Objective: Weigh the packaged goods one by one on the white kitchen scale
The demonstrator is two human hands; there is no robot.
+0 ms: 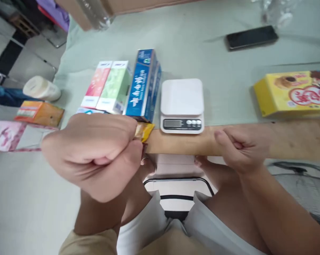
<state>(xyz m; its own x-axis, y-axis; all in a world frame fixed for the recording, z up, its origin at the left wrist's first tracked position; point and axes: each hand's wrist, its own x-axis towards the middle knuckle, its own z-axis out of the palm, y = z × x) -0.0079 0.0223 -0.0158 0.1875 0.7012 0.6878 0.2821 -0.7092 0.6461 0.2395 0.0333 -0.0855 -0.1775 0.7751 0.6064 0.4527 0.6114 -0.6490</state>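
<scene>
My left hand is a closed fist raised close to the camera, in front of the table's left part. Nothing shows between its fingers. Just past its thumb lies a small yellow packet, partly covered by the hand. My right hand is curled into a fist too, over the wooden front edge, and nothing shows in it. Between the hands stands a white kitchen scale with a blank-looking display. Blue toothpaste boxes stand left of it, beside a green-and-white box and a red-and-white box.
A yellow snack box lies at the right and a black phone behind it. Farther left are an orange box, a pale jar and a pink box. A cardboard box borders the back.
</scene>
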